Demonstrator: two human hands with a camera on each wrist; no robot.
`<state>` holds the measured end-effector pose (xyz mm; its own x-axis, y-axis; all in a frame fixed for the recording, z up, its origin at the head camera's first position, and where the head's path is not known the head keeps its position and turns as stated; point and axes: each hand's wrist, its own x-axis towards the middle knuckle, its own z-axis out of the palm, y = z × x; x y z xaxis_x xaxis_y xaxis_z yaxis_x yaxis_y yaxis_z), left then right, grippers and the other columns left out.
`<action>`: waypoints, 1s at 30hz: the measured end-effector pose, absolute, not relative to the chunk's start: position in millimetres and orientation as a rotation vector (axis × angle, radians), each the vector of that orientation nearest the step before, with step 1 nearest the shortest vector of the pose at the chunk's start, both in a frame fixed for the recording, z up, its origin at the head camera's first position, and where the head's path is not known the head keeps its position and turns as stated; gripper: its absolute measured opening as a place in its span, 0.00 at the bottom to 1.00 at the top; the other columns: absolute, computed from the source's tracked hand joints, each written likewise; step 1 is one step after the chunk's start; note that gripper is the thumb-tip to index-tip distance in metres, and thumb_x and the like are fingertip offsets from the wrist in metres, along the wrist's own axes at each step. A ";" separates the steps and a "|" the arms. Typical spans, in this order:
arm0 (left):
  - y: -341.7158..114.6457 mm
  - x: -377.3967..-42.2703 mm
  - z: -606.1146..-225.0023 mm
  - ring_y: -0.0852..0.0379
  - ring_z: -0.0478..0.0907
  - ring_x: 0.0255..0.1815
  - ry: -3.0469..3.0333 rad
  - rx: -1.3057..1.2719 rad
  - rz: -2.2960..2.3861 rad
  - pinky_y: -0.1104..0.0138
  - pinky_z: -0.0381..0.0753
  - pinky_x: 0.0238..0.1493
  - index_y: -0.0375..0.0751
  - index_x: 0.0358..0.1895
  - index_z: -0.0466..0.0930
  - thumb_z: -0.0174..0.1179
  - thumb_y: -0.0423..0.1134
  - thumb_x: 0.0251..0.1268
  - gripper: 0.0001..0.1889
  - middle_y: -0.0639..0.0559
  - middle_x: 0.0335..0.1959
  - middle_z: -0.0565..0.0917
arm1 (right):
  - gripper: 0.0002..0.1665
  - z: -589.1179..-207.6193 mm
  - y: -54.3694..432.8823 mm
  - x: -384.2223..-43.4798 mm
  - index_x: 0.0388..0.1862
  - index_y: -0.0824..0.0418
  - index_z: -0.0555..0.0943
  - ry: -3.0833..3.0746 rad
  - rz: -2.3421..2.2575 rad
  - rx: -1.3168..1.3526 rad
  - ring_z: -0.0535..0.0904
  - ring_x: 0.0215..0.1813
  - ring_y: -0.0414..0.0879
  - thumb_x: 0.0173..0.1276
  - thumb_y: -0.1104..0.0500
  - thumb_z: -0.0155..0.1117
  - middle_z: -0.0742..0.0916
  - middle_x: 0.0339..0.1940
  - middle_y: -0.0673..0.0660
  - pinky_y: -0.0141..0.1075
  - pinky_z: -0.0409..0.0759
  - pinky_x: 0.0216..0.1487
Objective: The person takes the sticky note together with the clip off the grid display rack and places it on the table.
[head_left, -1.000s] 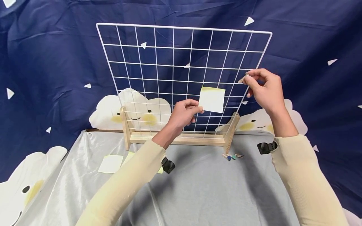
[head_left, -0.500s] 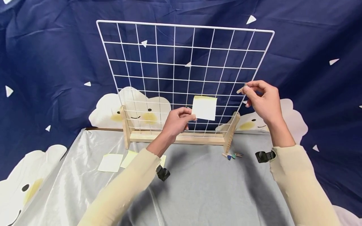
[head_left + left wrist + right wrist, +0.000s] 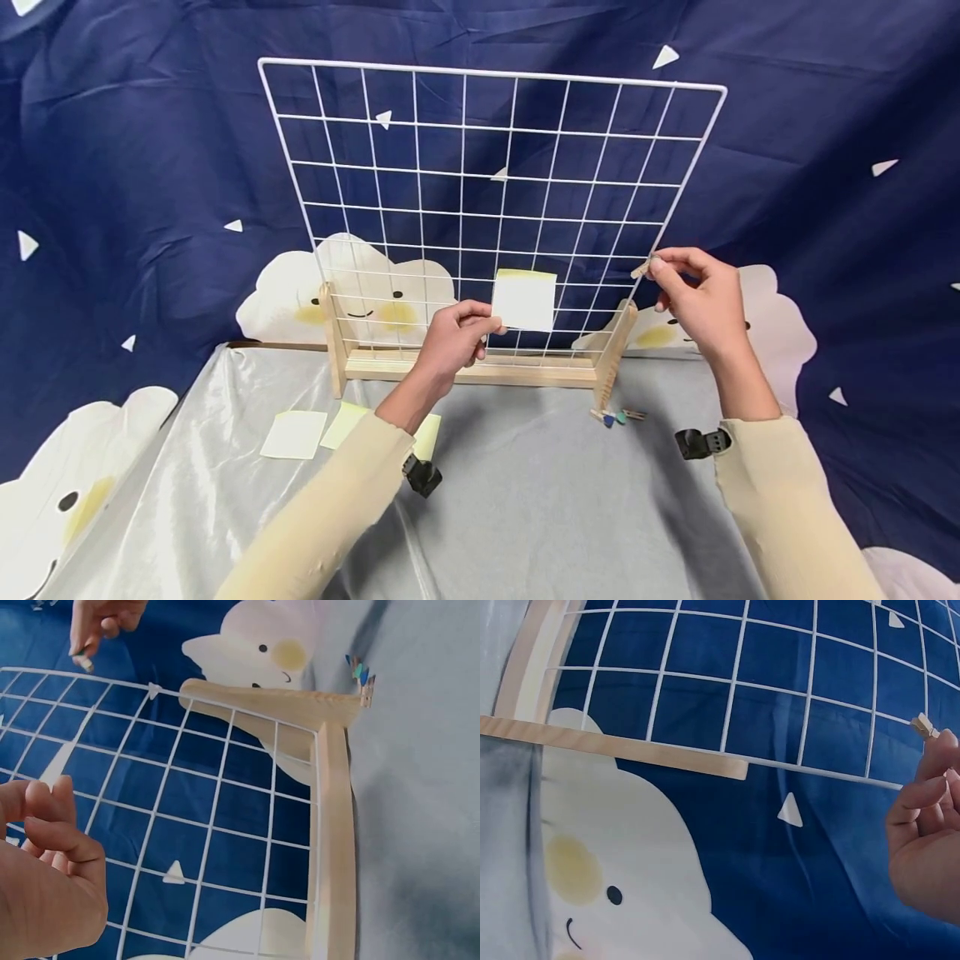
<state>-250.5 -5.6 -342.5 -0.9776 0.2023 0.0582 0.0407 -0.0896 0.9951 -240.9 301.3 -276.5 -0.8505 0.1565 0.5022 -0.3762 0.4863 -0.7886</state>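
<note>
My left hand (image 3: 456, 337) pinches a pale yellow sticky note (image 3: 524, 300) by its lower left edge. The note is held up in front of the lower middle of a white wire grid panel (image 3: 465, 175). Off by the panel's right edge, my right hand (image 3: 705, 296) pinches a small wooden clothespin (image 3: 641, 269) between thumb and index finger. In the right wrist view the tip of the clothespin (image 3: 922, 725) pokes out past the fingertips. From the left wrist view, the left hand (image 3: 56, 877) hides most of the note.
A wooden stand (image 3: 472, 372) holds the grid upright on the grey cloth (image 3: 570, 500). Several small clothespins (image 3: 618, 417) lie by the stand's right foot. To the left lie a sticky note (image 3: 294, 435) and more yellow notes (image 3: 343, 423), partly behind the left forearm.
Both hands have come down. The left hand has carried the sticky note down and to the left across the grid, while the right hand has lowered the clothespin along the panel's right edge.
</note>
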 end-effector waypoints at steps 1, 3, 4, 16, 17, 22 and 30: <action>-6.8 -249.9 -344.0 0.62 0.69 0.16 2.038 0.267 2.232 0.72 0.62 0.19 0.36 0.48 0.81 0.62 0.34 0.71 0.08 0.45 0.37 0.88 | 0.16 -278.6 301.9 -240.4 0.52 0.70 0.82 -2.215 1.364 0.175 0.77 0.18 0.37 0.74 0.58 0.66 0.86 0.31 0.40 0.26 0.75 0.24; -9.3 -248.5 -346.7 0.61 0.69 0.16 2.035 0.245 2.250 0.72 0.61 0.19 0.36 0.47 0.81 0.62 0.33 0.71 0.07 0.48 0.34 0.88 | 0.17 -283.3 303.2 -239.4 0.53 0.70 0.82 -2.221 1.367 0.152 0.78 0.19 0.37 0.74 0.57 0.65 0.86 0.31 0.39 0.26 0.75 0.23; -10.4 -248.2 -348.5 0.62 0.69 0.16 2.036 0.236 2.259 0.72 0.61 0.19 0.35 0.47 0.81 0.62 0.33 0.70 0.07 0.50 0.33 0.88 | 0.18 -285.5 303.7 -238.9 0.53 0.70 0.82 -2.223 1.371 0.143 0.78 0.19 0.36 0.74 0.57 0.65 0.86 0.31 0.39 0.26 0.76 0.23; -21.5 -242.8 -369.8 0.63 0.68 0.14 1.995 0.148 2.303 0.72 0.60 0.18 0.34 0.46 0.80 0.63 0.32 0.68 0.07 0.49 0.32 0.88 | 0.12 -313.6 314.1 -234.9 0.51 0.69 0.82 -2.191 1.458 0.104 0.77 0.19 0.35 0.74 0.62 0.64 0.85 0.30 0.41 0.24 0.75 0.22; -22.4 -242.6 -371.6 0.63 0.68 0.14 2.000 0.146 2.301 0.72 0.60 0.18 0.34 0.46 0.80 0.63 0.32 0.68 0.07 0.49 0.32 0.88 | 0.11 -316.1 313.9 -234.9 0.50 0.68 0.82 -2.196 1.457 0.096 0.77 0.19 0.35 0.75 0.61 0.64 0.85 0.31 0.40 0.24 0.75 0.22; -25.4 -241.0 -380.1 0.63 0.68 0.14 2.018 0.127 2.281 0.72 0.60 0.18 0.34 0.46 0.80 0.63 0.32 0.68 0.07 0.47 0.33 0.89 | 0.06 -326.4 313.5 -233.7 0.48 0.59 0.83 -2.205 1.470 0.069 0.77 0.19 0.37 0.75 0.61 0.64 0.85 0.31 0.41 0.25 0.75 0.21; -30.1 -235.9 -390.9 0.63 0.68 0.14 2.005 0.074 2.262 0.72 0.60 0.18 0.35 0.46 0.80 0.63 0.32 0.68 0.07 0.49 0.32 0.88 | 0.10 -337.2 314.9 -228.8 0.48 0.68 0.81 -2.178 1.531 0.027 0.77 0.18 0.36 0.75 0.62 0.63 0.86 0.31 0.42 0.25 0.76 0.22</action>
